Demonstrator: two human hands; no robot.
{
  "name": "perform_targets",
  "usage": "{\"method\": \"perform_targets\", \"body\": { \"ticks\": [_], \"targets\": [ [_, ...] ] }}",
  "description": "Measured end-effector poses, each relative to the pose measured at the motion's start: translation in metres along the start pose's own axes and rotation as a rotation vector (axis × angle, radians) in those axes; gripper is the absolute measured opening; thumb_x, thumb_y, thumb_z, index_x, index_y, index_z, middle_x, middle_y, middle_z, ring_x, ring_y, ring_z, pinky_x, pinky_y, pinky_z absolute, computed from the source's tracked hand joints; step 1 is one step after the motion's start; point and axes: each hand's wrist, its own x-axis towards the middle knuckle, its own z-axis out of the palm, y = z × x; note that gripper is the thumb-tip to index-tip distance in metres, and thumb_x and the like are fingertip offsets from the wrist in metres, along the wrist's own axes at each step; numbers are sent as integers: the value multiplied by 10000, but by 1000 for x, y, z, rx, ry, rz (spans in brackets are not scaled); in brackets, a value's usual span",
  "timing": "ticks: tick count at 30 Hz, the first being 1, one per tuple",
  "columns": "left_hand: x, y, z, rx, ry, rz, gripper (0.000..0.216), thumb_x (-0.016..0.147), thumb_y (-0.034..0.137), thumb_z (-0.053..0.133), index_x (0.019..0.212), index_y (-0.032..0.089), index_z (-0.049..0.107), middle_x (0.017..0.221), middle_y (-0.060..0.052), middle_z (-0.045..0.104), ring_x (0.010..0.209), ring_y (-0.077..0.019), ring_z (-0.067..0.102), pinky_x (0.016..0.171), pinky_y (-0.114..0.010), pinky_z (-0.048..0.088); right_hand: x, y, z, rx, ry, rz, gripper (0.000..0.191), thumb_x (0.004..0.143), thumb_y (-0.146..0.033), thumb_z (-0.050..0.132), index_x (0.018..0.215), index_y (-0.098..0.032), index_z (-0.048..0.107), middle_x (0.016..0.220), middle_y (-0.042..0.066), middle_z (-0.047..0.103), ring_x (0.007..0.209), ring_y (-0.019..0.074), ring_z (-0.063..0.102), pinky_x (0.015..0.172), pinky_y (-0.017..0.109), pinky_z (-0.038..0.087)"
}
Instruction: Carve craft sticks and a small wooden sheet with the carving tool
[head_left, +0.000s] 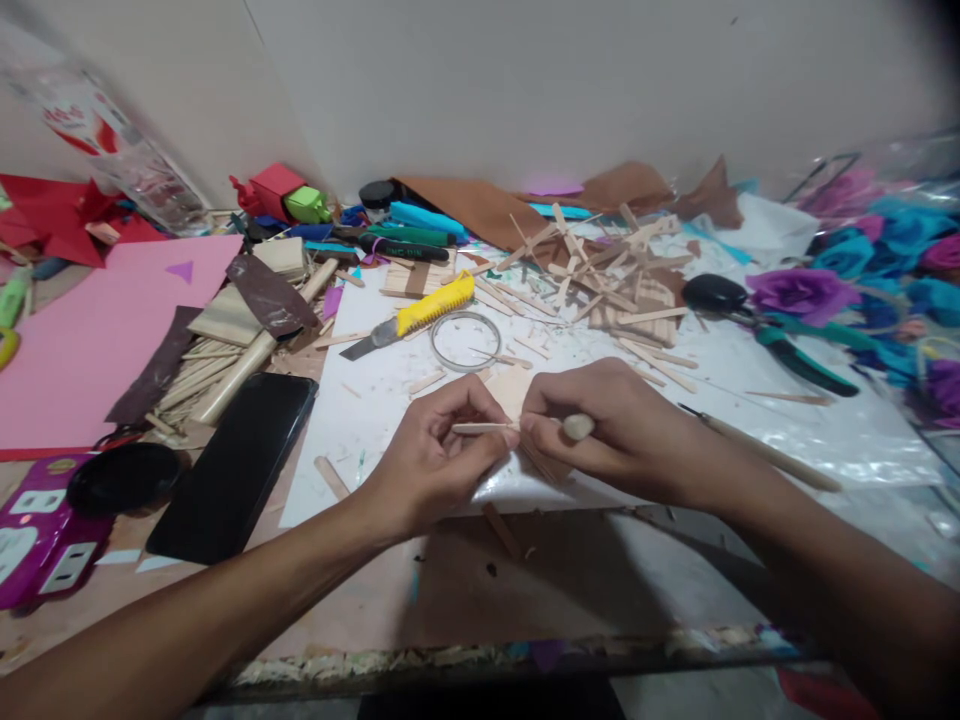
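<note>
My left hand [450, 450] pinches a thin flat wooden stick [480, 428] between thumb and fingers. Opposite it, my right hand [615, 430] is closed round a tool with a rounded wooden handle [579, 427]; its working end is hidden by my fingers. The fingertips of both hands nearly meet at the stick's end. Beneath them lies a small pale wooden piece [511, 388] on the white sheet [315, 500]. Just beyond the hands are a ring of clear tape [465, 341] and a yellow utility knife [435, 303] with its blade out.
A heap of wooden sticks [592, 265] lies behind my hands. To the right are a slim wood-handled tool [772, 458], green-handled pliers [810, 358] and paper flowers [806, 295]. On the left sit a black phone [236, 465], a purple power strip [56, 530] and pink paper [97, 350].
</note>
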Motion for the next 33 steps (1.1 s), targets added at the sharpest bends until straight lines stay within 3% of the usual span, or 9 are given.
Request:
{"method": "perform_targets", "body": {
  "ticks": [5,13,17,22,25,29,33],
  "targets": [
    [0,1,-1,9,-7,-27,137,924,196,740,867,178,616,675,64,566,560,-35,474,511,-128,355,-1,-2,1,-77,7,-23,158,896,-121,601,747,-143,649,595,-54,549,529,61,435,560,188,325],
    [1,4,-4,-197,-152,-139,148,957,230,712,940,195,569,640,38,652,461,-30,442,443,-117,313,-5,13,-2,-19,-51,-196,251,1066,-242,536,832,-158,569,718,-41,550,618,71,440,611,191,333],
    [1,3,-6,-257,-189,-182,177,958,250,714,957,200,545,680,16,692,420,-21,390,410,-118,283,-5,15,-4,-43,-90,-219,186,1078,-228,529,901,-176,550,776,-36,560,658,84,448,638,207,330],
    [-1,2,-6,-264,-173,-174,165,964,232,705,939,197,546,714,-8,727,426,-21,406,418,-114,313,-5,18,-3,-66,-90,-245,154,1080,-211,530,937,-176,577,785,-29,557,678,92,477,647,221,337],
    [0,3,-5,-297,-122,-170,182,939,232,740,942,190,563,749,-33,756,418,-23,434,404,-114,322,-8,23,-4,-102,-25,-319,81,1065,-202,560,1055,-173,635,816,-15,556,697,97,495,639,231,337],
    [0,3,-5,-341,-56,-171,196,921,276,774,959,154,625,785,-83,779,399,-16,428,386,-119,293,-12,26,-7,-149,40,-372,154,1075,-229,546,1138,-176,676,824,-2,558,665,90,506,598,225,345],
    [0,1,-6,-365,-23,-152,179,913,271,789,963,142,675,776,-66,774,380,3,387,380,-123,281,-11,23,-6,-50,58,-361,127,1039,-200,612,1137,-183,690,848,15,624,707,97,571,633,212,406]
  ]
}}
